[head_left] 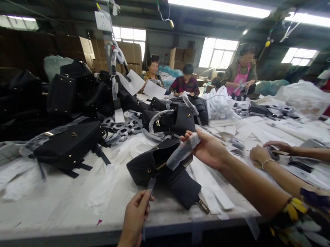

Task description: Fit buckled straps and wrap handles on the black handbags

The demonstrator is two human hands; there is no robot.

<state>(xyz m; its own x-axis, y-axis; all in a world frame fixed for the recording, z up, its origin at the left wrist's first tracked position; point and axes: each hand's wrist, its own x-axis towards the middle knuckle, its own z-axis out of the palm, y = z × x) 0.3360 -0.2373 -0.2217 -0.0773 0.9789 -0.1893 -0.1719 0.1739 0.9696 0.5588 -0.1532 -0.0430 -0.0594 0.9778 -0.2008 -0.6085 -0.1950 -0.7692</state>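
Note:
A black handbag (pixel 141 168) lies on the table in front of me, its mouth open and its flap (pixel 185 190) hanging toward the near edge with a gold clasp at the tip. My left hand (pixel 135 216) pinches a narrow dark strap (pixel 151 185) at the bag's near left side; clear film seems to cover it. Above the bag's right side, my right hand (pixel 209 149) is closed on a strip of translucent plastic wrap (pixel 183 152). Whether a handle runs inside that wrap, I cannot tell.
A co-worker's hands (pixel 263 155) work close on my right. Another black bag (pixel 70 146) lies at left, with a large pile of black bags (pixel 62 92) behind. Coiled wrapped straps (pixel 121 127), white strips (pixel 208 188) and a socket post (pixel 105 21) stand about.

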